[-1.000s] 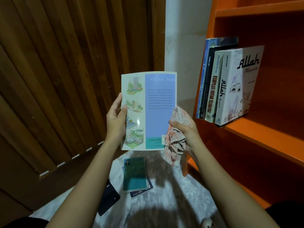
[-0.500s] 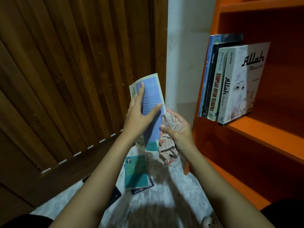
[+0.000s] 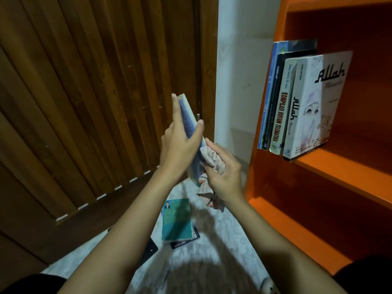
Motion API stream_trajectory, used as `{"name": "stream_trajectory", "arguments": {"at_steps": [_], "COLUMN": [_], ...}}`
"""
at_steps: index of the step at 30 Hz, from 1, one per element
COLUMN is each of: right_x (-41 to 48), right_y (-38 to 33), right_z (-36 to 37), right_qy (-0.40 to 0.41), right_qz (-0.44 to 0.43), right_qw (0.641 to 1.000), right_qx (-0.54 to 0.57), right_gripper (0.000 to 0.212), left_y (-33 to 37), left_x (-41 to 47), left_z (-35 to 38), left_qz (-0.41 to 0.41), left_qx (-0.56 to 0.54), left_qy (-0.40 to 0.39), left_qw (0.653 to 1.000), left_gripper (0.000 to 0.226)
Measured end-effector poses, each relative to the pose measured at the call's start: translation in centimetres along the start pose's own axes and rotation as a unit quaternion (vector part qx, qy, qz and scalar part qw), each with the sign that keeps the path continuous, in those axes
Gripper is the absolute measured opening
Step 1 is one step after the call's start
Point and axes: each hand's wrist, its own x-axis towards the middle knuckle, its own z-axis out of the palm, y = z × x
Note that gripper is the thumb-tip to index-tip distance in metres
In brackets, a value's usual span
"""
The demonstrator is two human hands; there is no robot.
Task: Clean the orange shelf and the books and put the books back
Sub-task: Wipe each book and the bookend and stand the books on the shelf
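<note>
My left hand [image 3: 180,143] grips a thin blue-covered book [image 3: 187,117], held upright and turned nearly edge-on to me. My right hand [image 3: 224,177] is closed on a striped pink cloth [image 3: 210,160] that presses against the book's lower right side. The orange shelf [image 3: 343,170] stands at the right, with several books [image 3: 297,102] leaning upright on its middle board. A teal book [image 3: 177,219] lies on the floor below my hands, on top of a dark blue one [image 3: 186,241].
A slatted wooden door [image 3: 95,92] fills the left side. A white wall strip [image 3: 239,71] runs between door and shelf. A black flat object [image 3: 149,250] lies on the pale speckled floor [image 3: 222,236], partly under my left arm. A small white thing [image 3: 268,288] shows at the bottom edge.
My left hand has turned the blue book from facing me to nearly edge-on. The cloth in my right hand has stayed against the book's lower part throughout.
</note>
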Motion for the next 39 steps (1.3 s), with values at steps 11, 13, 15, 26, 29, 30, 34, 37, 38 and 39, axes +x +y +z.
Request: {"name": "stream_trajectory", "arguments": {"at_steps": [11,13,15,26,29,30,34,37,38,39], "right_x": [0.8,1.7,2.9,10.6,10.9,11.0,10.9,10.6,10.6,10.5], "right_y": [0.0,-0.3,-0.4,-6.5,-6.3,-5.8,-2.5,-0.9,-0.8,-0.9], "right_z": [0.4,-0.2,-0.7,3.0,3.5,3.3,1.0,-0.9,-1.0,-0.7], "right_qy": [0.005,0.017,0.054,0.025,0.02,0.041,0.18,0.249,0.253,0.246], "right_qz": [-0.075,-0.011,0.004,-0.163,-0.215,-0.211,-0.021,0.08,0.082,0.078], "right_qw": [0.995,0.999,0.998,0.983,0.968,0.967,0.978,0.964,0.964,0.966], "right_qx": [-0.067,-0.034,-0.022,-0.083,-0.13,-0.135,-0.105,-0.039,-0.03,-0.024], "right_gripper": [0.047,0.04,0.03,0.015,0.019,0.018,0.015,0.007,0.005,0.005], "left_y": [-0.2,-0.3,-0.3,-0.2,-0.3,-0.4,-0.2,0.3,0.5,0.6], "left_x": [1.7,2.1,2.1,0.6,0.5,0.4,-0.2,-0.5,-0.6,-0.6], "left_z": [-0.5,-1.1,-1.5,-1.1,-1.7,-2.0,-3.3,-3.5,-3.4,-3.2], "left_qz": [0.006,0.001,-0.001,0.026,0.024,0.028,0.037,0.039,0.038,0.032], "left_qx": [-0.173,-0.206,-0.232,-0.218,-0.241,-0.246,-0.282,-0.294,-0.298,-0.302], "left_qy": [0.186,0.201,0.192,0.087,0.091,0.093,0.084,0.069,0.064,0.06], "left_qw": [0.967,0.958,0.953,0.972,0.966,0.964,0.955,0.953,0.952,0.951], "left_gripper": [0.046,0.043,0.042,0.042,0.041,0.04,0.041,0.042,0.041,0.041]}}
